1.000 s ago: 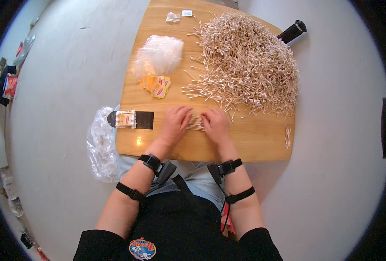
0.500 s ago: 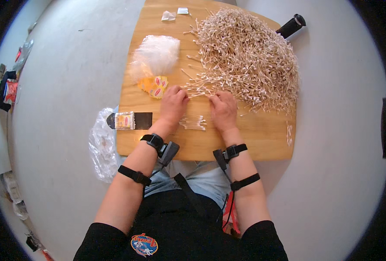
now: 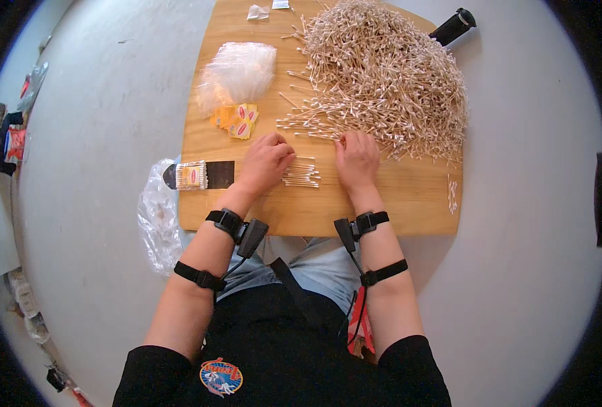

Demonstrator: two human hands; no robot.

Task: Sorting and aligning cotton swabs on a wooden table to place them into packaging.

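Note:
A large heap of cotton swabs (image 3: 389, 81) covers the far right of the table, with loose ones trailing to its left. My left hand (image 3: 267, 161) is closed, its fingertips on the end of a cotton swab (image 3: 305, 158) just above a small row of swabs (image 3: 301, 178) laid side by side. My right hand (image 3: 356, 161) has its fingers curled down at the heap's near edge, beside the tip of a loose swab (image 3: 318, 136). Whatever its fingertips pinch is hidden.
Clear plastic bags (image 3: 240, 74) and yellow paper labels (image 3: 238, 121) lie at the left of the wooden table (image 3: 382, 217). A labelled pack of swabs (image 3: 192, 175) rests on a black strip (image 3: 219, 174). A few swabs (image 3: 452, 193) sit near the right edge, and a black cylinder (image 3: 454, 27) beyond.
My left hand has drawn back from the loose swabs to the small row, bringing a swab. My right hand stays near the heap, shifted slightly right. The whole view has moved a little.

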